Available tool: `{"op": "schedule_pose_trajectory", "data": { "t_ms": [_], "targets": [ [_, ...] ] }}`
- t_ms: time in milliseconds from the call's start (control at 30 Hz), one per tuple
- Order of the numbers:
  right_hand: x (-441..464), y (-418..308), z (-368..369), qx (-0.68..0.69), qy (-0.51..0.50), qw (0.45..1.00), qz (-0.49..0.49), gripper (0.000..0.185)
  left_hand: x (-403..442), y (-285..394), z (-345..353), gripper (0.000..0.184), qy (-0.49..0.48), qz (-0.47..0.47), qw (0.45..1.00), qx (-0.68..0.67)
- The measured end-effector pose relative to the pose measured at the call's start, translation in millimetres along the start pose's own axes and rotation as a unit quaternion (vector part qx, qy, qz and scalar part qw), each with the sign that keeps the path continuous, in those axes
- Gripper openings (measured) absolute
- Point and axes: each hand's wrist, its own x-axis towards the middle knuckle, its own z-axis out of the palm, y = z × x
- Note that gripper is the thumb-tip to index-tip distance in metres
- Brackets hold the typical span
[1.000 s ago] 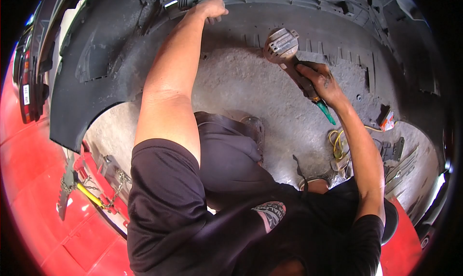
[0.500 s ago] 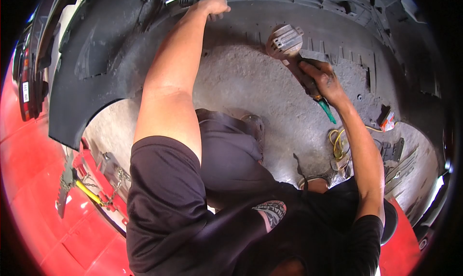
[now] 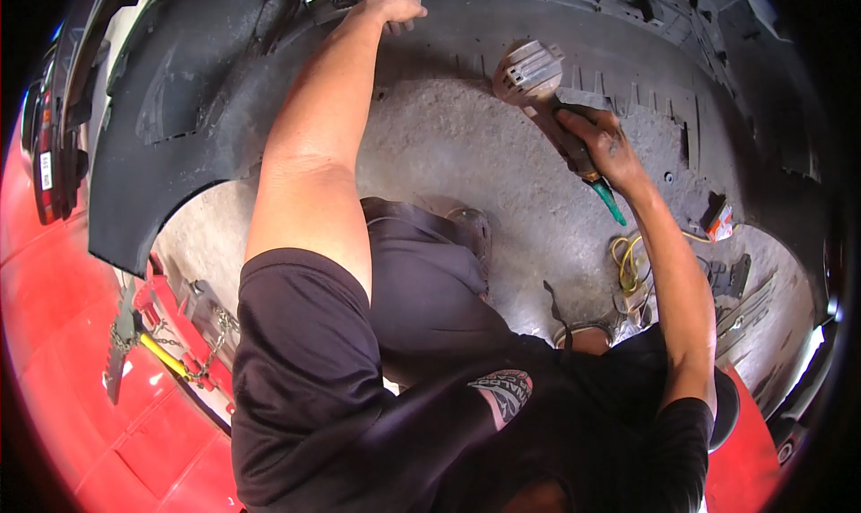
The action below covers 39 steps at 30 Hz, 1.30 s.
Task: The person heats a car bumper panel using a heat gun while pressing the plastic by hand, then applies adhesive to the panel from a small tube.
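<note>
My right hand (image 3: 603, 147) is wrapped round the handle of a power tool (image 3: 531, 72) with a wide, grey, vented head and a green cord end. The tool's head points up and to the left, over the inner side of a large dark bumper cover (image 3: 170, 109). At the top, my left hand (image 3: 400, 7) is closed with its fingers curled under, at the upper part of the cover. What it grips, if anything, is hidden.
A yellow cable (image 3: 625, 264) and a small orange and white box (image 3: 720, 223) lie on the concrete floor at right. Red metal gear with a chain (image 3: 215, 343) and a yellow bar stands at lower left. A tail light (image 3: 45, 154) shows at far left.
The tool and my right hand have shifted slightly right, with the tool's head a little higher. My left hand keeps its closed pose at almost the same place.
</note>
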Motion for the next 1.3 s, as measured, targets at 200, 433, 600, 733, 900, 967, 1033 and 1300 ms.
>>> {"op": "schedule_pose_trajectory", "data": {
  "t_ms": [200,433,600,733,900,967,1033,1300],
  "targets": [
    [-3.2,-3.0,2.9,0.019,-0.002,0.999,0.031,0.043,11.5,-9.4,0.9,0.044,0.002,-0.001,1.0,-0.006],
    [-1.8,1.6,0.9,0.014,-0.005,1.0,0.016,0.043,11.9,-9.3,-0.3,0.044,-0.011,-0.01,1.0,-0.012],
    [-4.0,-4.3,0.8,0.011,-0.012,0.999,0.041,0.042,10.3,-2.2,0.1,0.032,0.012,-0.01,1.0,-0.005],
    [-4.0,5.3,1.1,-0.011,0.014,1.0,-0.003,0.041,-1.0,3.3,-4.4,0.032,0.005,-0.031,0.999,-0.017],
    [-1.3,7.0,-9.3,-0.125,-0.005,0.991,-0.053,0.038,-4.1,7.5,-3.1,0.031,0.028,-0.028,0.999,-0.005],
    [5.9,27.5,-10.8,-0.146,0.016,0.977,-0.156,0.038,-4.7,7.6,-2.9,0.031,0.033,-0.025,0.999,0.002],
    [6.8,24.8,-7.3,-0.117,0.022,0.975,-0.187,0.04,-1.6,6.3,-1.5,0.031,0.035,-0.005,0.999,0.01],
    [-1.2,3.8,2.7,-0.095,-0.014,0.995,-0.041,0.045,-4.7,12.2,-3.4,0.03,0.014,-0.038,0.999,-0.004]
  ]
}}
